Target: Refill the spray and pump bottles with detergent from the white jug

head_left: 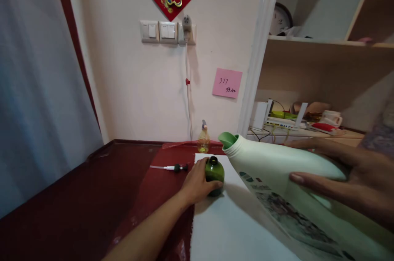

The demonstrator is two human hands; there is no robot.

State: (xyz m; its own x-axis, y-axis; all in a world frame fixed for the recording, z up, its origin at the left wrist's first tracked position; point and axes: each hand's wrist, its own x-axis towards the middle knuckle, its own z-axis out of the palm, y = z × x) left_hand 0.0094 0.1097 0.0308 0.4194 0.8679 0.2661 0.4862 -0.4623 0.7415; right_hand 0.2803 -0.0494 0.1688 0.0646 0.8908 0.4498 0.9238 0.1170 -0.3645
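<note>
My left hand (197,182) is wrapped round a small dark green bottle (214,172) that stands upright with no cap on a white sheet (227,220). My right hand (344,177) grips a large pale green jug (286,187) with an open green spout, tilted so that the spout is just above and right of the small bottle's neck. A pump nozzle with a thin tube (172,167) lies on the dark red table (92,195), left of the small bottle.
A small yellowish spray bottle (203,138) stands against the wall behind the white sheet. A white cable hangs from a wall socket (186,33). A pink sticky note (227,83) is on the wall. Shelves on the right hold a router (278,119) and a clock.
</note>
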